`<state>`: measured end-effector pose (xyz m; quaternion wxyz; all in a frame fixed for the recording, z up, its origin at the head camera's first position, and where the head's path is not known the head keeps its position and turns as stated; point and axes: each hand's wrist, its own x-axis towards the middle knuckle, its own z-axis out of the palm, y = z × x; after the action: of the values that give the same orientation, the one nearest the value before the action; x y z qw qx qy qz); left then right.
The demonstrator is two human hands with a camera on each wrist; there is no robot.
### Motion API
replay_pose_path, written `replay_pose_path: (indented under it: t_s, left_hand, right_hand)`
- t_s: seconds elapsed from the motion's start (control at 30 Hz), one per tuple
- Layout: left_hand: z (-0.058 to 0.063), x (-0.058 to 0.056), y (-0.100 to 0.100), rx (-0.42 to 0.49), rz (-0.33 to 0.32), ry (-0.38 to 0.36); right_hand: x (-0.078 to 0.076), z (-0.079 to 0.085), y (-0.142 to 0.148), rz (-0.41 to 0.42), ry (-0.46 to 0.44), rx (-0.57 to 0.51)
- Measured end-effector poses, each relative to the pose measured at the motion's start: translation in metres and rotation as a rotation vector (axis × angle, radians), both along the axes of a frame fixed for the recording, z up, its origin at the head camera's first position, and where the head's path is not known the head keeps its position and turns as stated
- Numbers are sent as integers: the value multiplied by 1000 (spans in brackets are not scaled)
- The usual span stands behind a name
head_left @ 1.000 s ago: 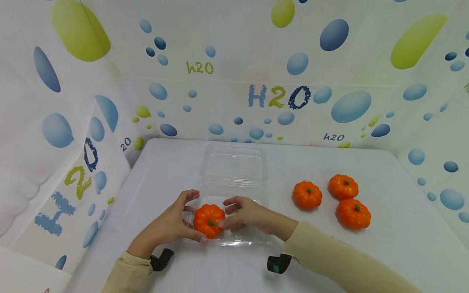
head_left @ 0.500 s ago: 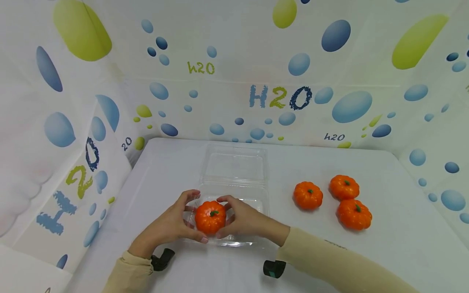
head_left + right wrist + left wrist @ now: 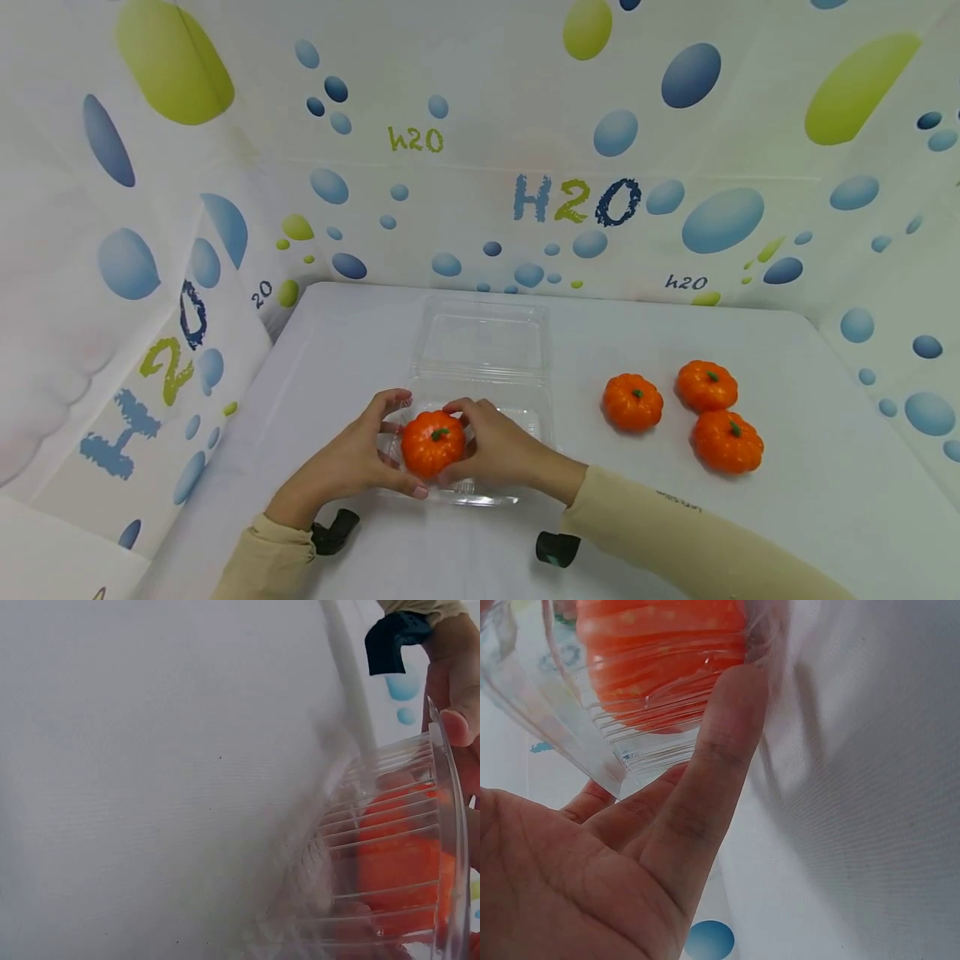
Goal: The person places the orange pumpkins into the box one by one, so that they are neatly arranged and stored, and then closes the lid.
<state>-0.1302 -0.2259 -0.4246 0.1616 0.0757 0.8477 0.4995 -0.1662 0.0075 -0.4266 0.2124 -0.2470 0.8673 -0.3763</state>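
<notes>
A small orange pumpkin (image 3: 432, 454) with a green stem sits in the left part of an open clear plastic clamshell container (image 3: 480, 333). My right hand (image 3: 504, 446) grips the pumpkin from its right side, fingers behind and thumb in front. My left hand (image 3: 347, 460) holds the container's left end, its thumb at the front edge. In the left wrist view, fingers (image 3: 731, 712) press against the ridged outer wall, with the pumpkin (image 3: 667, 652) showing through. The right wrist view has the container (image 3: 454, 825) and pumpkin (image 3: 397, 877) from the front; my right fingers are hidden there.
Three more orange pumpkins lie on the white table (image 3: 600, 533) to the right: one alone (image 3: 632, 403), and a back one (image 3: 707, 387) touching a front one (image 3: 727, 443). The container's lid lies folded back behind its base. Patterned sheets (image 3: 465, 100) surround the table.
My right hand has moved left and closed round the pumpkin, which has turned so its stem points more upward. My left hand has stayed on the container.
</notes>
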Motion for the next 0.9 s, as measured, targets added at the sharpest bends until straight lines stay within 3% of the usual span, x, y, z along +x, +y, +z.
replay_pose_path:
  t_s: [0.33,0.67,0.9]
  left_hand:
    - [1,0,1,-14,-3,-2]
    - [0,0,1,-28,1,-10]
    - [0,-1,1,-38,8,-9]
  right_hand:
    - [-4,1,5,-37,-81,-38]
    - [-12,8,6,-200,-398,-172]
    - [-20,7,9,-198,-436,-156]
